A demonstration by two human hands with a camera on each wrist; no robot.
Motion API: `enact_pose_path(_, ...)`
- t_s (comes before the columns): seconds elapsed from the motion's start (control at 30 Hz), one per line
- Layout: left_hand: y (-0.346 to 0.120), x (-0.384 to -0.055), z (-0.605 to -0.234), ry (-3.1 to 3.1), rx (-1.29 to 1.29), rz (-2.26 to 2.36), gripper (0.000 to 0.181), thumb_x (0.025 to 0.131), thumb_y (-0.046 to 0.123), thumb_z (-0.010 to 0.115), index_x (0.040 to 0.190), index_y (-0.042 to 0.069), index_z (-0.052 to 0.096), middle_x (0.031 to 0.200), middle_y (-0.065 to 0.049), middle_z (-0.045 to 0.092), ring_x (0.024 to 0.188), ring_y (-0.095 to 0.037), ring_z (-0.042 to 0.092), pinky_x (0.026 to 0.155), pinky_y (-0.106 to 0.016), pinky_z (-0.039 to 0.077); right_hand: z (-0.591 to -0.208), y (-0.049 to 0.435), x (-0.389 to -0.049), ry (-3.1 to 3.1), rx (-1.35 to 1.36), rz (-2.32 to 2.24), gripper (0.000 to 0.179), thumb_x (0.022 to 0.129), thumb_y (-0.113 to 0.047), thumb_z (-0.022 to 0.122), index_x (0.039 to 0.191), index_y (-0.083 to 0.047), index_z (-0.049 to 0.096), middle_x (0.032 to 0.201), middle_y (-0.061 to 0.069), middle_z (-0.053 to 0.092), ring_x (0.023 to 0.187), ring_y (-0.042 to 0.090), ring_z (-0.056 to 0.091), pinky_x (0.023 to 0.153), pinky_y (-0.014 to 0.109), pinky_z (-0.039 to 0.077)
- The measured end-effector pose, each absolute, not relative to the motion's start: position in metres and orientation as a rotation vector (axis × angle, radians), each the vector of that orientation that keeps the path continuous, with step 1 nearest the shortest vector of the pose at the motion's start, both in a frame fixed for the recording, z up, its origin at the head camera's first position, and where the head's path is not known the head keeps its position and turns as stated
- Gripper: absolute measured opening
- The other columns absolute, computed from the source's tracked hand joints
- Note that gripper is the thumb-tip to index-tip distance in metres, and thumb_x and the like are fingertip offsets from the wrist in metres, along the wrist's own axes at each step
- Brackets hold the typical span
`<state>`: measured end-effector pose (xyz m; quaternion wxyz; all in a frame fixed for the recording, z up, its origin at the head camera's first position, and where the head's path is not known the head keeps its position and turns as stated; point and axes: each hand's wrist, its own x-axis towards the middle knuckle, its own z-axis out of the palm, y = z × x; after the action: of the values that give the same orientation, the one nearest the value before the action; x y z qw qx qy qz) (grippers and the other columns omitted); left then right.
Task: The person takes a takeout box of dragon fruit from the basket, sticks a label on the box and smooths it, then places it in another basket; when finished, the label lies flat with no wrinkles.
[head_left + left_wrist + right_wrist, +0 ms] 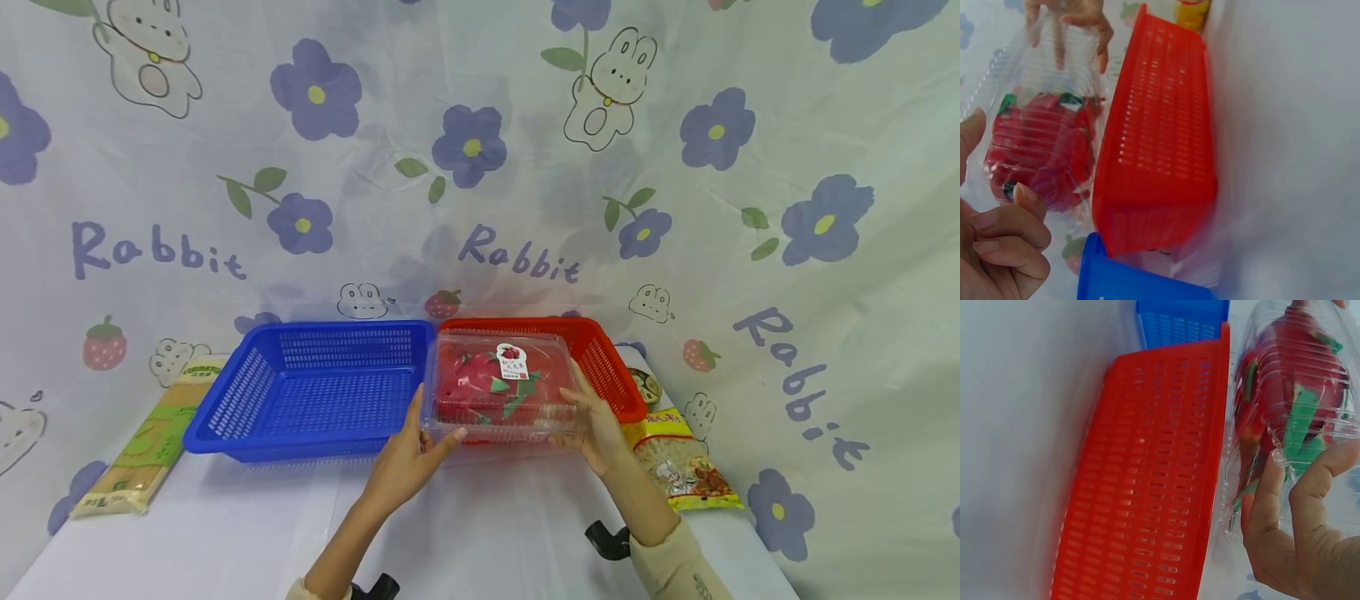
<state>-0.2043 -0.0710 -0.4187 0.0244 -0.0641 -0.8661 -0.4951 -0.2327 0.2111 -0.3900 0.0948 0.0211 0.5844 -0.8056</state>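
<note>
Both hands hold a clear plastic box of dragon fruit (480, 387) with a white label on its lid. My left hand (408, 467) grips its left end, thumb along the near edge and fingers curled under it. At the other end my right hand (600, 425) grips the right side, fingers bent round the near corner. The box is up over the red basket (611, 375) in the head view. Both wrist views show it above the rim of that basket, with the red fruit and green leaf tips visible through the plastic.
A blue basket (315, 450) stands left of the red one. Further left lies a long green-and-tan packet (150, 442). On the right are a yellow-edged food bag (678, 458) and a round tin (645, 386). A patterned cloth (465, 208) hangs behind the white table (480, 533).
</note>
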Motion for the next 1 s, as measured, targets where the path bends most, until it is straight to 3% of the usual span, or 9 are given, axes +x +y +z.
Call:
enact_pose_path(0.47, -0.065, -0.219, -0.418, -2.67, -0.203, -1.559, 0.1, 0.088, 0.054, 0.069, 0.161, 0.027, 0.006, 0.07, -0.004, 0.048, 0.057, -0.015, 0.047, 0.049, -0.026, 0.039, -0.391, 0.218, -0.251, 1.668, 0.019, -2.377, 0.068, 0.1, -0.021, 0.045, 0.158, -0.041, 0.016, 0.158, 0.014, 0.02, 0.129, 0.034, 0.036, 0.07, 0.032, 0.058)
enact_pose_path(0.67, -0.063, -0.227, -0.423, -2.652, -0.242, -1.591, 0.1, 0.088, 0.054, 0.069, 0.161, 0.025, 0.006, 0.069, -0.003, 0.046, 0.056, -0.013, 0.044, 0.048, -0.026, 0.036, -0.394, 0.222, -0.258, 1.691, 0.024, -2.345, 0.066, 0.101, -0.021, 0.041, 0.158, -0.04, 0.015, 0.156, 0.015, 0.023, 0.121, 0.032, 0.045, 0.068, 0.03, 0.057)
enact_pose_path(0.8, -0.061, -0.231, -0.426, -2.648, -0.262, -1.605, 0.102, 0.088, 0.052, 0.069, 0.161, 0.02, 0.005, 0.065, -0.002, 0.043, 0.053, -0.012, 0.04, 0.047, -0.024, 0.033, -0.396, 0.225, -0.263, 1.695, 0.045, -2.338, 0.066, 0.101, -0.022, 0.042, 0.158, -0.041, 0.016, 0.157, 0.015, 0.023, 0.121, 0.032, 0.043, 0.068, 0.029, 0.056)
enact_pose_path(1.0, -0.057, -0.235, -0.429, -2.657, -0.275, -1.595, 0.101, 0.089, 0.053, 0.068, 0.161, 0.023, 0.004, 0.065, -0.002, 0.044, 0.053, -0.013, 0.041, 0.047, -0.025, 0.032, -0.398, 0.227, -0.268, 1.674, 0.064, -2.352, 0.064, 0.102, -0.022, 0.041, 0.158, -0.041, 0.017, 0.157, 0.016, 0.025, 0.121, 0.032, 0.043, 0.069, 0.03, 0.055)
